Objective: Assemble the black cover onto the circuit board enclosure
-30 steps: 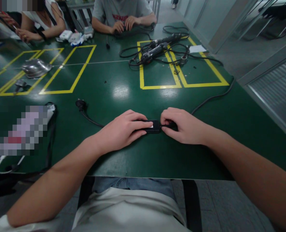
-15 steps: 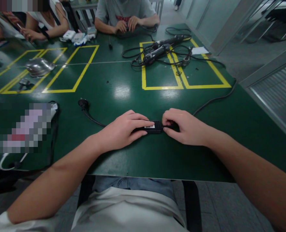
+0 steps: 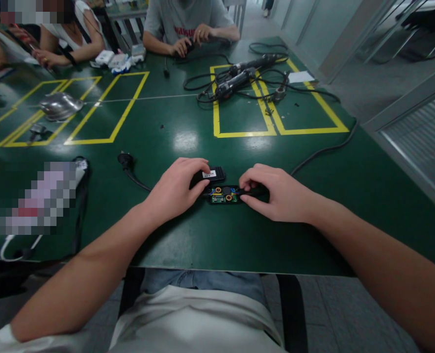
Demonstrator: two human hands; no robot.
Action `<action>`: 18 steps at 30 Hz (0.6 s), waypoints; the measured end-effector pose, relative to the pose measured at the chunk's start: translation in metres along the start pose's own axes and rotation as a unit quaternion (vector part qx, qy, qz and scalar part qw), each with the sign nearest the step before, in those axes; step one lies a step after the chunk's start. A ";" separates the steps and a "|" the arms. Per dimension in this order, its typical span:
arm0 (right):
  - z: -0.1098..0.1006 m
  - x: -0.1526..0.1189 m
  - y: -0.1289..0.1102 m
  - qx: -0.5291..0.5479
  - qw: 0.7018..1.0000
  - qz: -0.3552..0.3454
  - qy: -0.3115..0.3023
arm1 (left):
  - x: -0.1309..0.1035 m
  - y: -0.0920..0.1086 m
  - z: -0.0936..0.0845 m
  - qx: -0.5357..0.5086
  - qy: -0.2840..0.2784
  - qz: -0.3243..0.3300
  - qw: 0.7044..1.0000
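An opened black control box [image 3: 223, 200] lies on the green table, its circuit board with coils and wires exposed. My left hand [image 3: 178, 186] grips the box's black cover [image 3: 217, 174], which carries a white label and sits just beyond the box. Part of the cover is hidden under my fingers. At the box's right end, my right hand [image 3: 270, 191] pinches the black cable [image 3: 323, 154] where it enters. Out of the left side runs another cable, ending in a black power plug [image 3: 125, 159].
Two dark handheld power tools [image 3: 235, 82] with coiled cords lie at the far right among yellow tape outlines [image 3: 244, 134]. A shiny metal bowl-like piece [image 3: 61, 106] is at the left. A blurred-out item [image 3: 42, 196] lies near left. Other people sit across the table.
My left hand has lifted the cover off the box and shifted it away from me, baring the circuit board. My right hand has stayed almost in place at the cable.
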State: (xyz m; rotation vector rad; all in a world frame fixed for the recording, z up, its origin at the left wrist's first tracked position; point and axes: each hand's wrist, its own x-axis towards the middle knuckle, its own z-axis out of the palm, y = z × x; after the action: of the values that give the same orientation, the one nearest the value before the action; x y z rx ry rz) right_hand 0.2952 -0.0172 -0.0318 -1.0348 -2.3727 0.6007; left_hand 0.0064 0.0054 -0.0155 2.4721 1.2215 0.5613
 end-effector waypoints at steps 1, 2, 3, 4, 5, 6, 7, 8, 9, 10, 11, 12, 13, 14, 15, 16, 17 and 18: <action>0.001 0.000 0.000 0.005 1.000 -0.004 0.001 | 0.000 0.001 -0.003 0.008 -0.001 0.019 1.000; 0.002 0.000 0.000 0.009 1.000 -0.008 0.001 | -0.001 0.002 -0.006 0.014 -0.009 0.037 0.999; 0.003 0.000 0.001 0.014 1.000 -0.011 0.001 | -0.002 0.003 -0.008 0.017 -0.026 0.053 0.998; 0.003 0.000 0.001 0.017 1.000 -0.012 0.001 | -0.003 0.004 -0.010 0.019 -0.047 0.064 0.997; 0.004 0.001 0.002 0.020 1.000 -0.011 0.002 | -0.004 0.005 -0.011 0.022 -0.066 0.073 0.995; 0.004 0.001 0.002 0.022 1.000 -0.008 0.004 | -0.005 0.006 -0.012 0.026 -0.079 0.078 0.993; 0.004 0.000 0.003 0.023 1.000 -0.005 0.005 | -0.005 0.006 -0.012 0.032 -0.085 0.080 0.993; 0.004 0.000 0.003 0.025 1.000 -0.003 0.008 | -0.006 0.006 -0.011 0.037 -0.085 0.081 0.992; 0.004 0.000 0.003 0.025 1.000 -0.002 0.010 | -0.006 0.005 -0.010 0.040 -0.084 0.080 0.992; 0.004 0.000 0.003 0.025 1.000 -0.002 0.014 | -0.006 0.005 -0.009 0.040 -0.083 0.080 0.993; 0.004 0.000 0.003 0.025 1.000 -0.004 0.018 | -0.006 0.005 -0.008 0.037 -0.086 0.080 0.992; 0.004 -0.001 0.004 0.024 0.999 -0.006 0.022 | -0.006 0.004 -0.007 0.034 -0.088 0.082 0.992; 0.005 -0.001 0.004 0.023 0.999 -0.008 0.027 | -0.006 0.004 -0.007 0.031 -0.090 0.084 0.992; 0.005 -0.001 0.004 0.023 0.999 -0.009 0.030 | -0.006 0.004 -0.007 0.028 -0.090 0.087 0.992; 0.005 -0.001 0.004 0.023 0.999 -0.009 0.033 | -0.006 0.004 -0.008 0.026 -0.088 0.090 0.992; 0.005 -0.001 0.004 0.025 0.999 -0.008 0.037 | -0.006 0.004 -0.008 0.022 -0.083 0.092 0.992; 0.004 -0.001 0.003 0.028 0.999 -0.005 0.040 | -0.006 0.004 -0.009 0.015 -0.076 0.094 0.993; 0.004 -0.001 0.003 0.033 0.998 -0.003 0.045 | -0.006 0.004 -0.010 0.006 -0.069 0.095 0.993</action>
State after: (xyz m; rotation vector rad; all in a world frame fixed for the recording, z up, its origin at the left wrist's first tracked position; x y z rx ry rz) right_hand 0.2951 -0.0170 -0.0369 -1.0059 -2.2627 0.6126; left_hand 0.0016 -0.0008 -0.0064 2.6068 0.9476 0.4219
